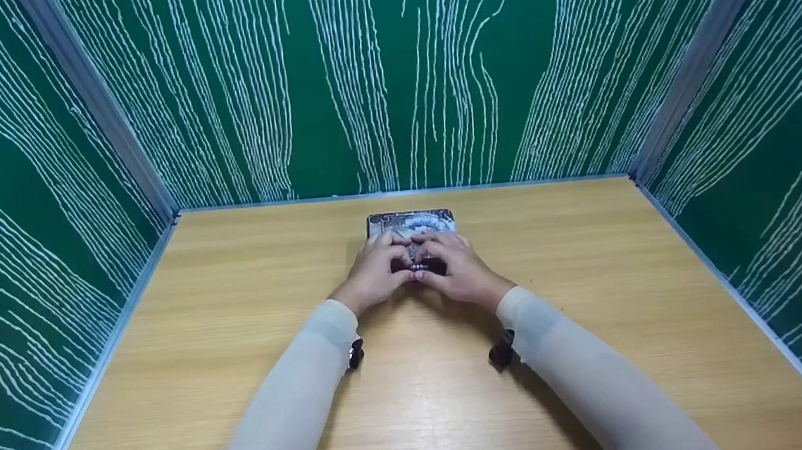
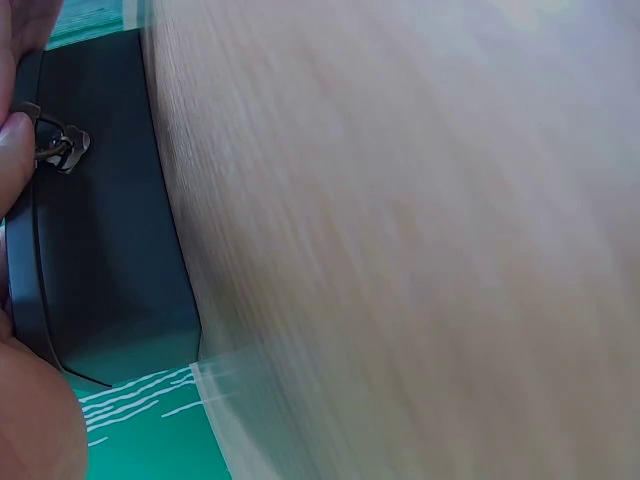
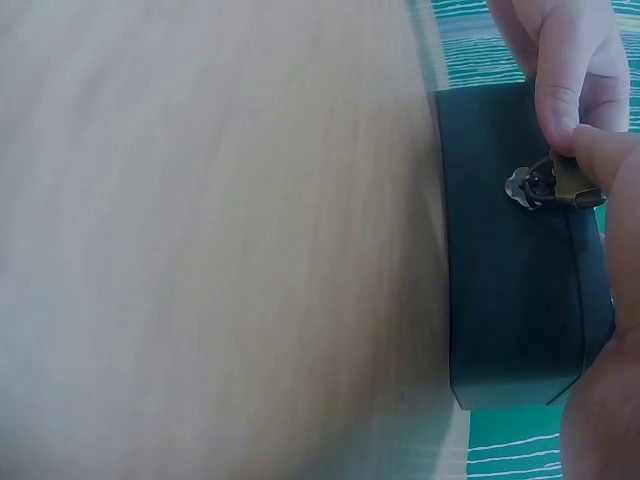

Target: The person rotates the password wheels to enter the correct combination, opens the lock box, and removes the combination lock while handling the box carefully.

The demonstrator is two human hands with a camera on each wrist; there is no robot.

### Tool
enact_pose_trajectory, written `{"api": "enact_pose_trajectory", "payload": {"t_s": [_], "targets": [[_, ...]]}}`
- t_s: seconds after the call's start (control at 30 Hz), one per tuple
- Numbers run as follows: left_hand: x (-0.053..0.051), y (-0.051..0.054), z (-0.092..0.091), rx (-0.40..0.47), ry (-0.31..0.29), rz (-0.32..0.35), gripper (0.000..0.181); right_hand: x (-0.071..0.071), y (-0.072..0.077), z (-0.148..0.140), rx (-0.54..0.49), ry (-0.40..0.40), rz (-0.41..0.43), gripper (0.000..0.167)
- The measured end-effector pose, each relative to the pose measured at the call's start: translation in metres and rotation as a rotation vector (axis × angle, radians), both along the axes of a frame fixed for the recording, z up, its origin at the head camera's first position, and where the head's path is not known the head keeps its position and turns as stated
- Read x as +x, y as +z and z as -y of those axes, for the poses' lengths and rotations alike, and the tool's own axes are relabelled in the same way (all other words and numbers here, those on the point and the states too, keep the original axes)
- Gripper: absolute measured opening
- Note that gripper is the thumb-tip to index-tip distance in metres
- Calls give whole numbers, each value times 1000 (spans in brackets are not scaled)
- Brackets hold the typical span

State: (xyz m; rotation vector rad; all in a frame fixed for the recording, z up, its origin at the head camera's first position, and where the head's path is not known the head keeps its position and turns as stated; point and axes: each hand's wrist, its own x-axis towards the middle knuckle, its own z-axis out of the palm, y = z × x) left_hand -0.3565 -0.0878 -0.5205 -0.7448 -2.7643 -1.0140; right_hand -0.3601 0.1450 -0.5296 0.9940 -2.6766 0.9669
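A dark box (image 2: 110, 210) with a picture printed on its lid (image 1: 411, 219) sits on the table toward the back wall. On its near side is a metal clasp (image 3: 570, 185), raised in the right wrist view. My left hand (image 1: 377, 269) lies over the left of the box, fingers bent on the lid, thumb on the clasp. Mirroring it, my right hand (image 1: 455, 267) covers the right side, its thumb pressing the clasp beside the left thumb. Between them the hands pinch the clasp area. Most of the lid is hidden beneath the fingers.
A wooden table (image 1: 421, 407) spreads around the box. Green panels with white wavy lines (image 1: 419, 82) rise at the back and both sides, joined by grey metal posts (image 1: 104, 111). Dark wrist devices (image 1: 501, 351) sit under the sleeves.
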Motion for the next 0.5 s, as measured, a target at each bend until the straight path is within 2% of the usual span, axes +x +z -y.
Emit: {"api": "enact_pose_trajectory", "payload": {"t_s": [0.27,0.5], "targets": [[0,-1,0,7,-6,-40,13,-1,-1,1,0,5,-41,22],[0,-1,0,0,6,-14,13,-1,-2,2,3,-7,-43,20]]}}
